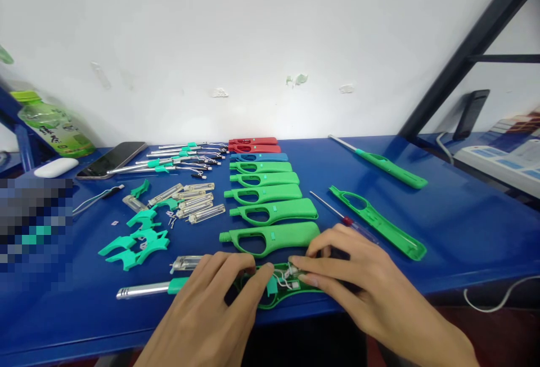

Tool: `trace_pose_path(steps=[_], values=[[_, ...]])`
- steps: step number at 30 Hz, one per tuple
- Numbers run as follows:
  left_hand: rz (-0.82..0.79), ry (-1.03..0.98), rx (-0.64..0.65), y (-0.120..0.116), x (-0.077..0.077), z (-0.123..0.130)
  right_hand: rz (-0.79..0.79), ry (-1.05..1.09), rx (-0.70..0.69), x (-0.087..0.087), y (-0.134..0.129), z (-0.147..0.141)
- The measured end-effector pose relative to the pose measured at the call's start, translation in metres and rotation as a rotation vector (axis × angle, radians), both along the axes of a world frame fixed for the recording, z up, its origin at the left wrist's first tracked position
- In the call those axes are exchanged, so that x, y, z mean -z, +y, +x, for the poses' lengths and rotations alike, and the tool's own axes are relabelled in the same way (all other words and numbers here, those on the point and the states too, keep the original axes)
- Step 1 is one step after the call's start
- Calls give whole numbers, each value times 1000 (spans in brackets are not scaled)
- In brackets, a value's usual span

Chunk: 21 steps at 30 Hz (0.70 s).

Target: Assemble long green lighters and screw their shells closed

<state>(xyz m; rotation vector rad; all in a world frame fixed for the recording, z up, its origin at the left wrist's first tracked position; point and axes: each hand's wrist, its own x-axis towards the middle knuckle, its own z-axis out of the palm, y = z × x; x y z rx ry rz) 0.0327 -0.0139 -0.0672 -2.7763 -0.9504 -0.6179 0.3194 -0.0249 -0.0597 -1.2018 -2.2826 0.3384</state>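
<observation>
An open green lighter shell (270,302) lies near the table's front edge, its metal tube (143,290) pointing left. My left hand (211,305) is closed over the shell's front part, thumb beside a teal trigger (272,286). White wires and a small white connector show inside. My right hand (358,271) pinches the valve end of a clear fuel tank (293,270) in the shell's handle; the fingers hide most of the tank. Just behind my hands lies a green shell half (291,238). A loose clear tank (188,263) sits beyond the metal tube.
Several green, blue and red shell halves (265,193) form a column. To the left are teal triggers (141,243), clear tanks (196,208) and wired metal tubes (164,161). A screwdriver (348,221), shell half (379,223) and closed lighter (383,166) lie right. A phone (112,160) and bottle (54,125) stand back left.
</observation>
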Motion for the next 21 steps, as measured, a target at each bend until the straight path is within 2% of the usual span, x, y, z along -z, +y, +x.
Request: trace_pose_path(steps=[7, 14, 21], values=[[-32, 0, -1, 2, -2, 9, -5, -14, 2, -4, 0, 2], [-41, -7, 26, 2, 0, 7, -42, -17, 7, -3, -1, 3], [14, 25, 12, 2, -3, 7, -4, 34, 48, 1, -2, -1]])
